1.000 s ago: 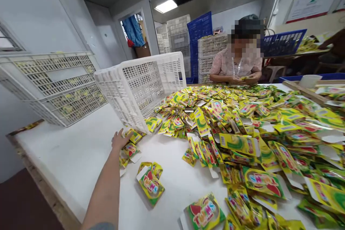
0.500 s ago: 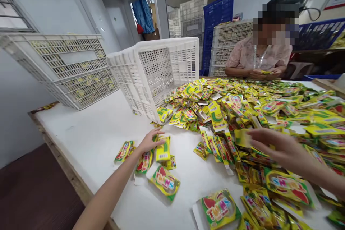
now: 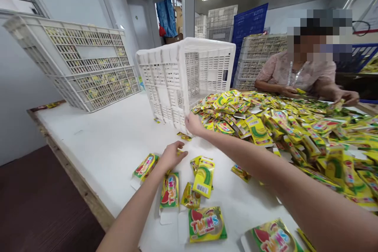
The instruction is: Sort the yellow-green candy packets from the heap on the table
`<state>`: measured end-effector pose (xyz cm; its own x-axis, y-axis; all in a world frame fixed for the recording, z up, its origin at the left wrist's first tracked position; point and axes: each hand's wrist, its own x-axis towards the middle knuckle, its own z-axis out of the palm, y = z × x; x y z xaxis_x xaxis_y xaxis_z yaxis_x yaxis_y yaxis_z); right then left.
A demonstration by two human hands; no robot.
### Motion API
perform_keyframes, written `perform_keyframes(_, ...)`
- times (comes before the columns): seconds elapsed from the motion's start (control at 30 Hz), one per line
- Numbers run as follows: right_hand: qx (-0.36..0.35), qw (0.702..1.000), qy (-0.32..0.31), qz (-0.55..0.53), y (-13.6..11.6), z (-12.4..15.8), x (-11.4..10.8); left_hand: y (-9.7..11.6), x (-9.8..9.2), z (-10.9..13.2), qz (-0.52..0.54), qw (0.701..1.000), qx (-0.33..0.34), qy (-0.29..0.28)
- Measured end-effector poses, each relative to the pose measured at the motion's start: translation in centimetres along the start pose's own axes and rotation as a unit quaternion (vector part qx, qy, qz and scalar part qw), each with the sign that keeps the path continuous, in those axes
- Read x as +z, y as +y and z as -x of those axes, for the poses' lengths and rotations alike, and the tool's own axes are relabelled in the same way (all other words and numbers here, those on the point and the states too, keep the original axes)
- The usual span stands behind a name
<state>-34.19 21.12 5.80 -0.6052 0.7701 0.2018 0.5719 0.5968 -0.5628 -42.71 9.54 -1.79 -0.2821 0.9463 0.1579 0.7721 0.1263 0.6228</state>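
Observation:
My right hand [image 3: 194, 124] is closed on the lower front corner of a white plastic crate [image 3: 165, 82] lying on its side, its open face to the right. My arm crosses over the table. My left hand [image 3: 173, 156] is just above the table, fingers half bent and thumb apart, with a bit of yellow wrapper under the fingers. Around it lie yellow-green "TWINS" candy boxes [image 3: 207, 225] with flaps open, a box showing its barcode [image 3: 203, 177] and small sachets [image 3: 190, 196]. A thin sachet [image 3: 183, 136] lies beside the crate.
A large heap of yellow boxes [image 3: 260, 126] spreads from the crate's mouth to the right. Stacked filled crates [image 3: 97, 53] stand at the left. A person [image 3: 298, 75] across the table handles small packs. The wooden table edge [image 3: 79, 181] runs along the left.
My right hand has swung left from the heap to the crate's corner. My left hand has moved off the barcode box. The view has shifted slightly, and the co-worker's hands have parted.

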Motion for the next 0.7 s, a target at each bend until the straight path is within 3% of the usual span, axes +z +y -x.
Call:
perform_keyframes(0.17, 0.037, 0.996, 0.052, 0.068, -0.6, -2.8, -2.4, 0.3, -0.8, 0.1, -0.119, 0.993, 0.006, 0.002)
perform_keyframes(0.43, 0.044, 0.98, 0.143, 0.128, 0.2, -6.9, -10.4, 1.3, -1.6, 0.1, -0.193, 0.981, 0.02, 0.001)
perform_keyframes(0.53, 0.021, 0.976, 0.154, 0.151, 0.0, -7.2, -11.5, 1.4, -1.6, 0.1, -0.204, 0.979, 0.021, 0.001)
perform_keyframes(0.7, -0.017, 0.972, 0.149, 0.181, -0.7, -7.2, -11.3, 0.9, -1.9, 0.0, -0.218, 0.976, 0.012, 0.014)
